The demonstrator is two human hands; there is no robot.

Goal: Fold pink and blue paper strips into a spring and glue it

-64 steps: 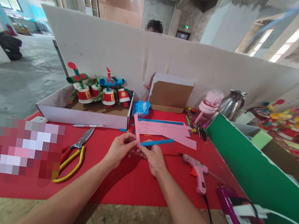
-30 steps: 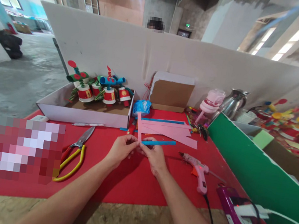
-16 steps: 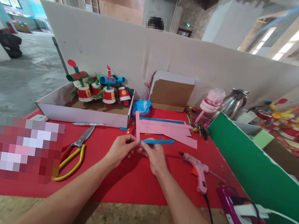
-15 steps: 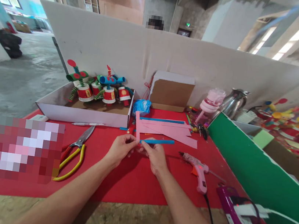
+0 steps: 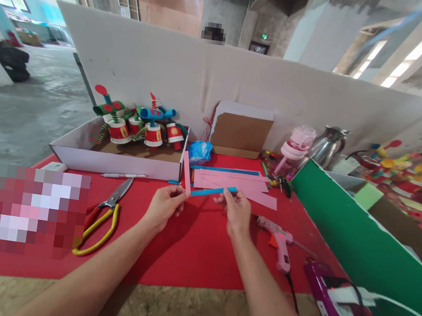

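Between my hands a blue paper strip point(image 5: 208, 191) stretches sideways above the red table covering. A pink paper strip point(image 5: 186, 171) rises from its left end, the two meeting at a corner. My left hand point(image 5: 166, 205) is closed in a pinch on that corner. Near the blue strip's right end, my right hand point(image 5: 235, 211) pinches it between thumb and finger. Behind them lie several pink paper sheets point(image 5: 227, 181) with another blue strip point(image 5: 225, 170) across them. A pink glue gun point(image 5: 276, 235) rests to the right of my right hand.
Scissors point(image 5: 108, 217) with yellow and red handles lie at left. A white box point(image 5: 116, 164) holds paper-cup figures point(image 5: 154, 132). A green-sided box point(image 5: 359, 247) and purple power strip point(image 5: 333, 295) stand at right. Behind is a white partition point(image 5: 161, 67); a person's head shows above it.
My right hand has slid right along the blue strip to near its far end. My left hand, with the corner of the strips, has shifted slightly left.
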